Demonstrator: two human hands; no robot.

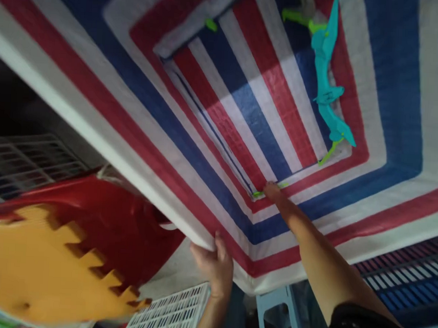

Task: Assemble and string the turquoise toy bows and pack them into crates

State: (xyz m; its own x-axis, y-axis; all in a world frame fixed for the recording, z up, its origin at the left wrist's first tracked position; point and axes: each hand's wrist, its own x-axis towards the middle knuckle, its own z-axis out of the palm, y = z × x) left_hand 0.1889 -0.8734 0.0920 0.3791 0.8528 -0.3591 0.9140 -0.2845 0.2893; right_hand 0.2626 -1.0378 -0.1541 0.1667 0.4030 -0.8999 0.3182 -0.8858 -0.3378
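Evidently a striped box [189,167], red, white and blue bands on walls and floor, fills the middle and right, mouth facing the camera. Left hand [215,266] clamped on its white rim [106,141] at near left. Right hand [272,190] reaches in to the near floor corner, at a green strip [284,185]; cannot tell whether its fingers are apart or together. Turquoise piece [322,76] inside, right. Box's far edge cut off by frame. Blurred yellow foam mat [52,268] nears the left rim; striped floor shows between right hand and turquoise piece
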